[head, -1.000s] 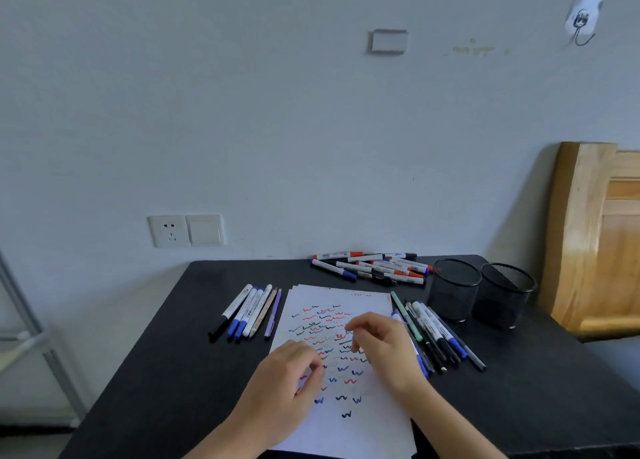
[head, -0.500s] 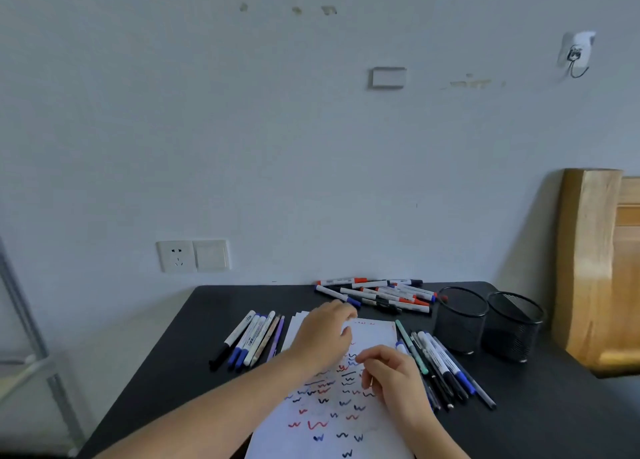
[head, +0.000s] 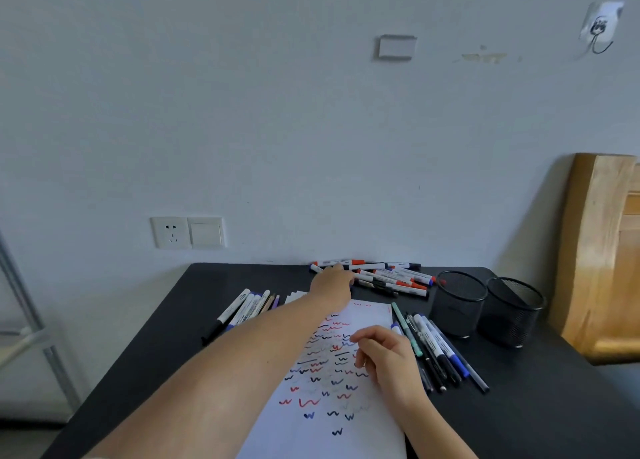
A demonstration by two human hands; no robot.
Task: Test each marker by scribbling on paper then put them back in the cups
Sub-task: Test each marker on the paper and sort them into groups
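A white paper (head: 367, 427) covered in red, blue and black scribbles lies on the black table (head: 166, 348). My left hand (head: 332, 282) reaches across it to the pile of markers (head: 394, 278) at the table's back edge. Its fingertips are at a white marker there, and the back of the hand hides the grip. My right hand (head: 388, 358) rests on the paper with its fingers loosely curled and nothing in them. One row of markers (head: 247, 308) lies left of the paper, another row (head: 438, 349) right of it. Two black mesh cups (head: 457, 303) (head: 516, 313) stand at the right.
A wooden board (head: 602, 251) leans against the wall just right of the cups. A metal rack (head: 24, 323) stands off the table's left side. The wall with a socket (head: 187, 232) runs directly behind the table.
My left hand left the paper's middle and stretched forward to the back pile of markers. My right hand stayed on the paper. The camera tilted slightly.
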